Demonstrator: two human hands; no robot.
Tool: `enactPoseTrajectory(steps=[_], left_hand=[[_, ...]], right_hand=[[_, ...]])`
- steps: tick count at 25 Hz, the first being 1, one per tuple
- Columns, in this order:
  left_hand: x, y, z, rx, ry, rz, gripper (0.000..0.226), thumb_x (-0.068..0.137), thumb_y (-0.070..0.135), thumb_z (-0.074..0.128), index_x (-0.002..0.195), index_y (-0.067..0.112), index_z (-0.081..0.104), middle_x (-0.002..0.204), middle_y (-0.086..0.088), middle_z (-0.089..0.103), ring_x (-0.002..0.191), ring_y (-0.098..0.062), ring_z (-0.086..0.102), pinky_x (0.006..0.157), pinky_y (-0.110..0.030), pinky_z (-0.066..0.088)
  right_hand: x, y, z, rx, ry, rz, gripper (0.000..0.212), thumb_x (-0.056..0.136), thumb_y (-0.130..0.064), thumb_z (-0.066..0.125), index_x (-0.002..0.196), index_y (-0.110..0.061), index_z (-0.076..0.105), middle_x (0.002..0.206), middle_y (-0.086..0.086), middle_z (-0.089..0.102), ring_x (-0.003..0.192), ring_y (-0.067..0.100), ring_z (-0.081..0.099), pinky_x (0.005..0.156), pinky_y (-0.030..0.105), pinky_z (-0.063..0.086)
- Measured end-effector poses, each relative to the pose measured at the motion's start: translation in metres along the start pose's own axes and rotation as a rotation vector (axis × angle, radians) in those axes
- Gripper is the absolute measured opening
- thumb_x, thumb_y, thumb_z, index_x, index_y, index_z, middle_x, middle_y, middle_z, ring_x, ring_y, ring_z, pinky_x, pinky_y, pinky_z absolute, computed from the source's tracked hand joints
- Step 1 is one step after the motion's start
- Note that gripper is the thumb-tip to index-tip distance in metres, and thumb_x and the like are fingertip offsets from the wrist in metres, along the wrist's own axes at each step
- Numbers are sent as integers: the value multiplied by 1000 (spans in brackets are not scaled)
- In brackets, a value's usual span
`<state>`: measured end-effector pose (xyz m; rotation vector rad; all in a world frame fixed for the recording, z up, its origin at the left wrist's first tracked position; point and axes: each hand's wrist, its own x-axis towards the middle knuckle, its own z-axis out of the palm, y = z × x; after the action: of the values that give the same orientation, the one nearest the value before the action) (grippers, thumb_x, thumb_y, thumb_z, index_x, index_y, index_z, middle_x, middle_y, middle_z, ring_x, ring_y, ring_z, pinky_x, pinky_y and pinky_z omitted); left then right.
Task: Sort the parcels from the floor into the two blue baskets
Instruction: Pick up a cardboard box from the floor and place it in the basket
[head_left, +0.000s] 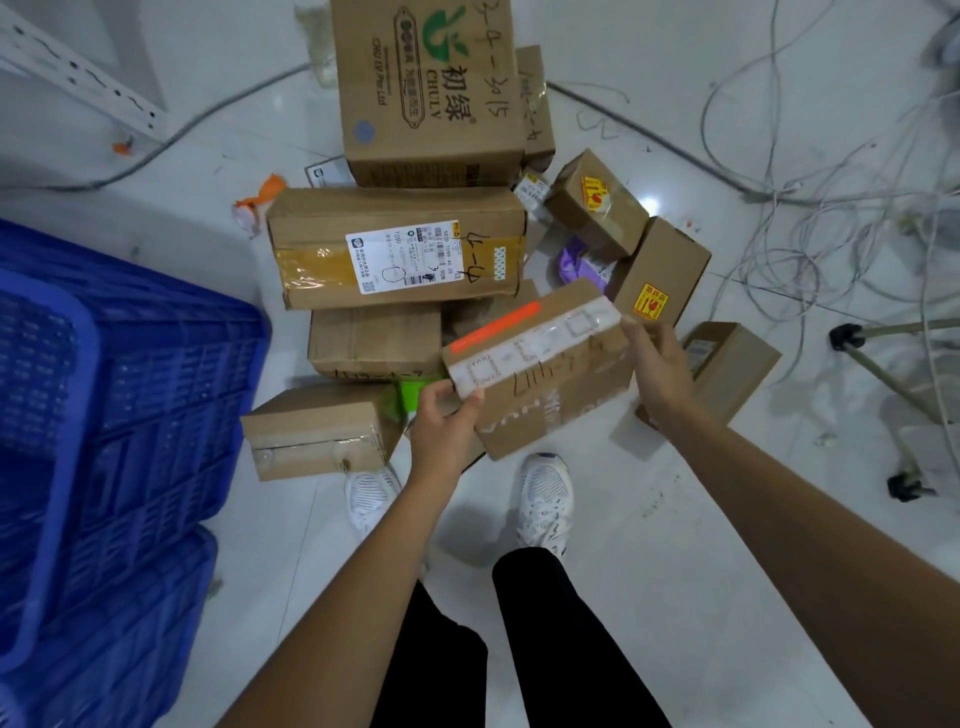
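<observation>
Person stands over a heap of cardboard parcels on a white tiled floor, both hands on one: a brown box w/ orange stripe (540, 358) and clear tape across its top, handwriting on the side, held up tilted above the pile, near centre. Left hand (444, 431) grips its near-left corner, thumb on top by the tape, fingers curled under. Right hand (657, 369) holds the far-right end, fingers wrapped over the edge. So both clamped on that same box.

Just beyond it, far side: long parcel w/ white shipping label (397, 249) and yellow tape, lying flat. Behind that, a tall box w/ green logo (431, 88) stands upright. Right of the pile, two small boxes w/ yellow stickers (597, 205) (660, 275), tilted against each other, a purple bag (576, 265) tucked between them. Near-left, a small taped box (317, 431) lies by the person's foot; a plain box (374, 340) sits between it and the labelled one. Another small box (727, 364) lies right of the right hand.

Blue baskets (130, 415) stacked at the left edge, close beside the pile, not touching the held box. White sneakers (545, 499) near centre. Tangle of grey cables (831, 197) far right.
</observation>
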<state>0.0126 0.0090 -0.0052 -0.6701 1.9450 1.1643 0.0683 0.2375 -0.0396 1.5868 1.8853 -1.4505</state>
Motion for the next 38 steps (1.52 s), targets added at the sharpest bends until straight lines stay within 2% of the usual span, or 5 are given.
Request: enactPoseTrajectory(steps=[14, 25, 30, 35, 38], left_hand=[[-2, -58, -1, 271, -151, -130, 53, 77, 26, 64, 127, 19, 49, 115, 5, 60, 100, -14, 55, 77, -25, 41], [-4, -77, -13, 840, -196, -191, 55, 82, 31, 64, 126, 8, 39, 118, -11, 60, 110, -31, 58, 84, -32, 46], [28, -52, -13, 971, -79, -103, 79, 77, 41, 69, 136, 4, 33, 133, -15, 47, 119, -34, 52, 90, -40, 49], [44, -33, -1, 556, -220, -386, 49, 81, 36, 68, 111, 2, 49, 83, -5, 57, 69, -17, 55, 60, -23, 44], [40, -37, 4, 484, -211, -363, 55, 69, 41, 67, 107, 2, 59, 98, -13, 66, 87, -26, 64, 72, -30, 47]], right_hand=[[-37, 97, 16, -197, -346, 214, 51, 89, -29, 69, 131, -20, 41, 115, 0, 58, 114, 22, 55, 94, 32, 42], [-39, 98, -5, -656, -335, 140, 120, 65, -63, 79, 155, -16, 13, 158, 12, 21, 143, 32, 27, 112, 51, 33], [4, 17, 17, -904, -309, -346, 108, 66, -64, 77, 151, -23, 24, 153, 8, 31, 137, 31, 35, 106, 50, 39], [26, -4, 48, -775, -522, 80, 76, 84, -61, 61, 140, -11, 48, 136, 9, 54, 122, 27, 53, 103, 38, 45], [10, 11, 43, -737, -328, 3, 61, 90, -59, 54, 131, -13, 55, 128, 9, 56, 116, 29, 56, 98, 41, 48]])
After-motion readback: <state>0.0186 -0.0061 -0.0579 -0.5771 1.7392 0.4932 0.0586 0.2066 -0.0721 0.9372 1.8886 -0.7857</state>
